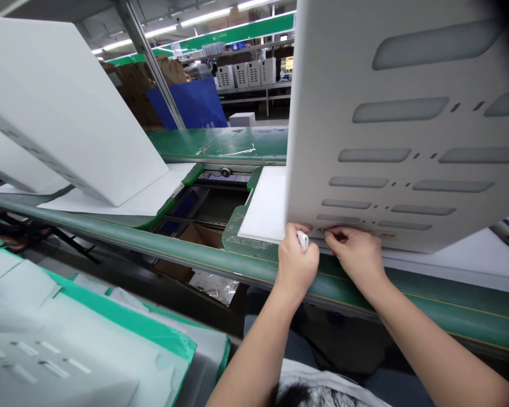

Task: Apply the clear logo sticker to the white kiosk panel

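Head view: hands pinching a white panel's edge, green conveyor, factory shelving beyond

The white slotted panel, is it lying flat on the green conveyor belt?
No, the white slotted panel stands tilted up on edge above the green conveyor belt.

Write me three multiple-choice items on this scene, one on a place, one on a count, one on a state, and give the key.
1. Where is the right hand? A) On the blue board B) Under the green conveyor rail C) At the lower part of the slotted white panel
2. How many white slotted crates stand on the far shelf? A) Two B) Four C) Nine
3. What is the left hand doing? A) Pinching a small white item B) Lying open on the rail C) Gripping the blue board

1: C, its fingers are against the panel low down.
2: B, four stand in a row.
3: A, the item shows between its fingers.
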Available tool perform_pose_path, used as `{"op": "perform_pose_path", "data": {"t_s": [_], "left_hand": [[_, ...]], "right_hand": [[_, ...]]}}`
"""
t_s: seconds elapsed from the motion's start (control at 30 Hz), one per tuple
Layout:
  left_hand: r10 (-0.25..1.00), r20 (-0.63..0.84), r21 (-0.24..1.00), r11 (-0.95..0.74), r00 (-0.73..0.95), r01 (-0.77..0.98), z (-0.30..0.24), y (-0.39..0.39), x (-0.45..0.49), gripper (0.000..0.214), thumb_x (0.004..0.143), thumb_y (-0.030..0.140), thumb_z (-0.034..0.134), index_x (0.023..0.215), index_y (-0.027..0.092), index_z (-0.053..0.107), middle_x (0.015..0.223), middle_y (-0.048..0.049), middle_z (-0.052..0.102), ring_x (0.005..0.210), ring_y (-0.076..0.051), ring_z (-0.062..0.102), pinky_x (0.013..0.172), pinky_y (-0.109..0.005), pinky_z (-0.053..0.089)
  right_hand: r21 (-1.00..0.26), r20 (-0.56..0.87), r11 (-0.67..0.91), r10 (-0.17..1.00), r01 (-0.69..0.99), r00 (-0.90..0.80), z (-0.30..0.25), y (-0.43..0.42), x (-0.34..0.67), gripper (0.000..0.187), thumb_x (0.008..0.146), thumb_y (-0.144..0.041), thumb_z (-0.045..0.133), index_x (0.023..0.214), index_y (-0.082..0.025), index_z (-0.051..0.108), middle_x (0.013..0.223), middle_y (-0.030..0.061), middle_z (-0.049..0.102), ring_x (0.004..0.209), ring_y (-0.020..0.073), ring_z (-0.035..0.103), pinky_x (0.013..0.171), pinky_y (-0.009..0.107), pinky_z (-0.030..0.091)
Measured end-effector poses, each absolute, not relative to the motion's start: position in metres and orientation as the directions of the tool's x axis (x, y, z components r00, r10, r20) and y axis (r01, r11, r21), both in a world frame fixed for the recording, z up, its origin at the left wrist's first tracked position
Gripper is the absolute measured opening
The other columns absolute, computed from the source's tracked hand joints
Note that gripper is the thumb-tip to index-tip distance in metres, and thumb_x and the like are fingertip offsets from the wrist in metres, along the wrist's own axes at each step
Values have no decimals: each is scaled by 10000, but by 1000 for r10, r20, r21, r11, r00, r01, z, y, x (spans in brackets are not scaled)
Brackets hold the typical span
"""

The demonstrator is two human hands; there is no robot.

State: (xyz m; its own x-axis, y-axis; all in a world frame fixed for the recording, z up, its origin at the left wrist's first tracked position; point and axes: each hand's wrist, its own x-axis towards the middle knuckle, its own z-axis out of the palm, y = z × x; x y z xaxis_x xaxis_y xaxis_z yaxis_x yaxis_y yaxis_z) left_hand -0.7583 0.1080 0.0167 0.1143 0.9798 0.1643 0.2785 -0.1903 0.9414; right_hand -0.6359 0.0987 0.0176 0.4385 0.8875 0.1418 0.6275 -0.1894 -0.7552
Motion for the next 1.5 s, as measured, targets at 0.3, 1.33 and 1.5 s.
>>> {"op": "perform_pose_path", "data": {"t_s": [0.3,1.33,1.5], "left_hand": [[980,159,938,-189,122,291,15,109,-759,259,663,89,443,898,197,460,918,-2,615,701,-145,560,703,-260,411],[976,192,914,-215,101,343,13,106,-754,260,670,78,419,902,189,451,981,-7,616,648,-117,554,661,-248,407],[961,257,892,-277,103,358,14,105,-752,259,664,59,441,888,186,460,970,-15,621,690,-133,554,669,-252,403]], "right_hand": [[-595,341,-76,878,800,337,5,99,-623,238,678,-318,464,651,-162,642,691,57,645,656,173,577,671,276,402],[-336,492,75,864,939,107,-5,68,-574,147,711,-229,460,612,-171,552,616,2,552,573,112,494,550,242,334],[-393,455,89,884,915,110,-5,59,-565,149,710,-241,462,600,-171,534,599,-8,530,553,100,481,550,229,339]]}}
